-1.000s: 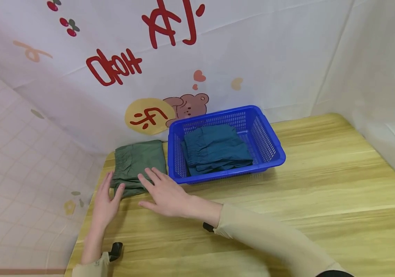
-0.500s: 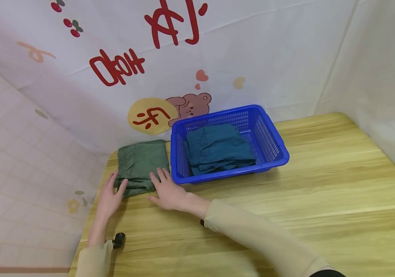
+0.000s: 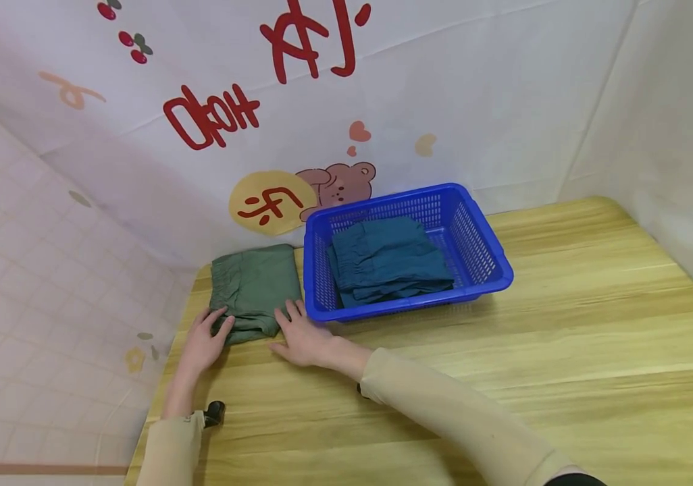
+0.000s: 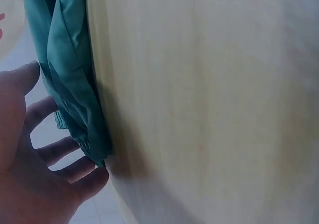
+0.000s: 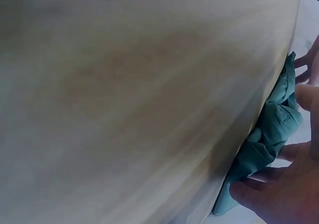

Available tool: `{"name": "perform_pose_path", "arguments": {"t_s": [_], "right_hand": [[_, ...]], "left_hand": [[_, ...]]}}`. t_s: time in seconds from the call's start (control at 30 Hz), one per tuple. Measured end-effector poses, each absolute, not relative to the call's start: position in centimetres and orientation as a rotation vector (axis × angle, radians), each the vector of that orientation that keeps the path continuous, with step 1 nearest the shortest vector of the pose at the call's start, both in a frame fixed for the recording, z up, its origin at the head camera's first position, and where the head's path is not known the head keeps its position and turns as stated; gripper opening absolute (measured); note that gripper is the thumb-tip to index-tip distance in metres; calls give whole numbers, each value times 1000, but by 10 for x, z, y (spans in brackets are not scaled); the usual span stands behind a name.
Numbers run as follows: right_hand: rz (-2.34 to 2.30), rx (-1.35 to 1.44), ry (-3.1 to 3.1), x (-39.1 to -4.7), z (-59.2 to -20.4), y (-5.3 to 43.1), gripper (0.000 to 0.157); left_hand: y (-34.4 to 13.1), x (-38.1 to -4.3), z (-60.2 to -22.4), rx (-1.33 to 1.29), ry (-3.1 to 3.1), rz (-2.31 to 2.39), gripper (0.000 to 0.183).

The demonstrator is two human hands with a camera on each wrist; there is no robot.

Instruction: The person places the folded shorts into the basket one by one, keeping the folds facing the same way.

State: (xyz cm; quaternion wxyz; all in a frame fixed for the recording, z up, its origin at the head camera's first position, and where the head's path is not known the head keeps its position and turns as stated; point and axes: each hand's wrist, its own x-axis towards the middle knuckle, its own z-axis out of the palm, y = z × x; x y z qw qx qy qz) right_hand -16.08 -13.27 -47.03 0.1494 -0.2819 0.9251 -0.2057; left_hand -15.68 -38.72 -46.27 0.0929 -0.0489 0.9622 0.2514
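Folded green pants [image 3: 261, 280] with a gathered elastic waistband lie on the table, left of the blue basket. At their near left corner my left hand [image 3: 203, 343] touches the waistband end, its fingers loosely bent. My right hand [image 3: 305, 341] rests its spread fingers at the near right corner, close to the basket. The left wrist view has the left fingers [image 4: 65, 149] along the cloth's edge, thumb apart from them. Seen from the right wrist, the layered green cloth [image 5: 271, 129] runs beside the right fingers [image 5: 249, 194]. Neither hand lifts the pants.
A blue plastic basket [image 3: 410, 307] stands at the back of the wooden table [image 3: 565, 351], just right of the green pants. Folded dark teal pants [image 3: 389, 256] lie inside it. A printed white cloth wall [image 3: 474, 101] closes off the back, with another side wall at left.
Both hands have come down to the near corners of the green pants, the left fingers now on the waistband end. The head view has shifted slightly; basket and pants stay put.
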Motion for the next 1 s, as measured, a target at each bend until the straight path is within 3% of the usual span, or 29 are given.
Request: {"name": "perform_pose_path", "arguments": {"t_s": [0.4,0.6,0.73,0.8,0.87,1.0], "right_hand": [[-450,-935,2756,-140,-469,-127,69],[-684,-884,2813,-142,-468,-127,45],[-914,-691,2801,-150,-467,-131,29],[-969,-568,2771,-154,-467,-133,35],[-971,-475,2726,-157,-466,-135,51],[-904,-446,2669,-158,-466,-137,69]], "left_hand": [[-393,-128,-458,-87,2947,782,55],[-395,-127,-454,-196,3023,785,52],[-393,-138,-456,-301,3011,750,53],[-391,-143,-457,-325,2966,727,59],[-390,-146,-458,-325,2920,696,70],[-390,-147,-454,-317,2846,724,82]]}}
